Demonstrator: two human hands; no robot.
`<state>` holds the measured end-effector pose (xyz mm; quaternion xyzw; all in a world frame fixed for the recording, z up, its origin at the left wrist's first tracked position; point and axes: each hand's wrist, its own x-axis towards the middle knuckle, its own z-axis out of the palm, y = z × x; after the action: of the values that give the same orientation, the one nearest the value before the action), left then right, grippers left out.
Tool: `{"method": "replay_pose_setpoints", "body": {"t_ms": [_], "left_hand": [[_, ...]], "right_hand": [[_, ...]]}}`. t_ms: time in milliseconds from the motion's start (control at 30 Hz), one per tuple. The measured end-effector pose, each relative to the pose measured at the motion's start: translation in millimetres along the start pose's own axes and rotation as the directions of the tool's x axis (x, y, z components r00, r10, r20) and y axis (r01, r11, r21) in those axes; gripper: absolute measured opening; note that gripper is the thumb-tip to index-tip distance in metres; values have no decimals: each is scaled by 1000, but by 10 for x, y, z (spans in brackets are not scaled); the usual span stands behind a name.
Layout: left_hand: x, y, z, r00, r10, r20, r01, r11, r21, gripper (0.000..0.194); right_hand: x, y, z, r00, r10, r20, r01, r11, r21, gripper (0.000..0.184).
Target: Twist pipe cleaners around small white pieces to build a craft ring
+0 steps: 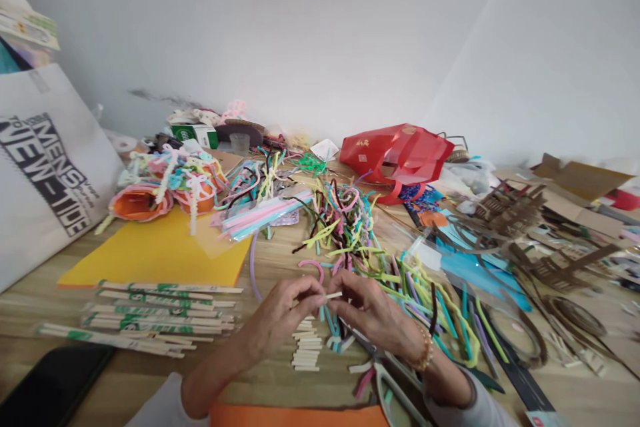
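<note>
Between my two hands is a short wooden stick piece [334, 295], pale and thin. My left hand [293, 310] pinches its left end with thumb and fingertips. From the other side, the curled fingers of my right hand [373, 313] close on it as well. Just below lies a neat column of similar short stick pieces [306, 350]. Under my right wrist, which wears a beaded bracelet [426, 348], rest scissors [395, 395] with grey handles, partly covered by the arm. Wrapped disposable chopsticks [160, 310] lie to the left of my left forearm.
Fuzzy pipe cleaners [345, 220] spread in a tangle across the middle and right. Yellow paper [160, 253] and a black phone [55, 383] lie left, orange paper [300, 415] in front. A white bag [50, 167], red bag [395, 153] and brown cardboard pieces [565, 267] surround these.
</note>
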<state>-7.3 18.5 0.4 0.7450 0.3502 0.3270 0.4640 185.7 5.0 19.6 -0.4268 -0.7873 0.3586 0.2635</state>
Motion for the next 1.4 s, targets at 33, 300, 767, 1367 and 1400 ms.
{"method": "replay_pose_setpoints", "body": {"t_ms": [33, 300, 767, 1367, 1400], "left_hand": [[5, -9, -14, 1000, -2, 28, 3, 1000, -21, 25], [-14, -48, -62, 979, -5, 206, 0, 1000, 25, 23], [-142, 80, 113, 979, 127, 162, -204, 712, 672, 18], [-37, 8, 64, 946, 35, -323, 48, 968, 244, 15], [-31, 20, 53, 953, -2, -302, 59, 982, 179, 16]], "right_hand": [[0, 0, -30, 999, 0, 42, 1, 1000, -4, 8], [-2, 58, -199, 934, -46, 353, 79, 994, -81, 27], [-89, -204, -4, 982, -164, 91, 188, 859, -477, 16], [22, -18, 136, 984, 136, -115, -106, 967, 233, 24], [38, 12, 128, 984, 167, -61, -140, 937, 319, 26]]}}
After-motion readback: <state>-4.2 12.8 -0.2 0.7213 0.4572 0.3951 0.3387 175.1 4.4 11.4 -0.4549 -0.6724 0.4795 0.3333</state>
